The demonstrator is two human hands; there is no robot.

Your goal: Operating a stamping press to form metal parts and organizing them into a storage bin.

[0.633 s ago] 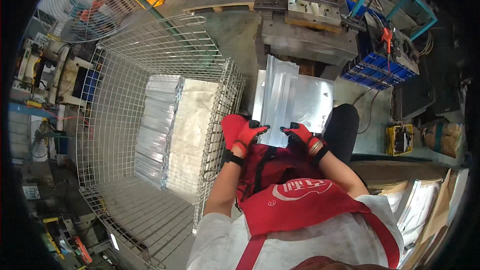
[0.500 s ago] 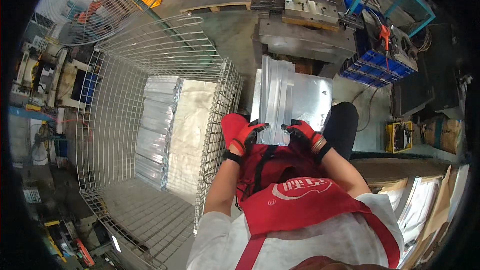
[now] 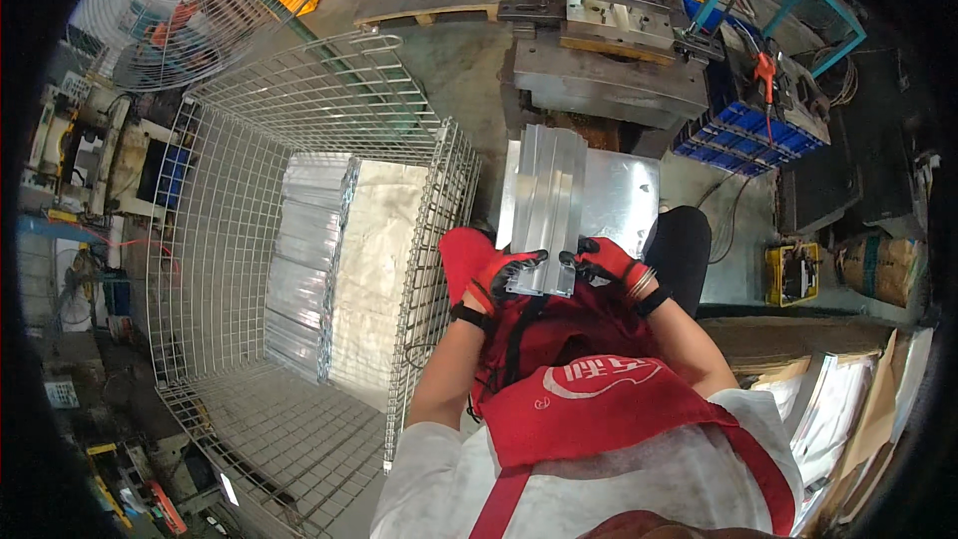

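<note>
Several silvery metal profiles lie together lengthwise in front of me, their near ends over my lap. My left hand, in a red and black glove, grips the near left edge, thumb on top. On the opposite edge my right hand, gloved alike, is closed with its fingertips against the metal. The fingers' undersides are hidden. Beneath the profiles rests a shiny flat metal sheet, showing mostly on the right.
A wire mesh cage on my left holds stacked metal profiles beside a pale sheet. Ahead stands a heavy press. A blue crate is at the right front, cardboard boxes to my right, a large fan far left.
The profiles have shifted slightly and now look wider at the near end, as if fanned apart. My left hand has moved a little right and down; the view has tilted slightly.
</note>
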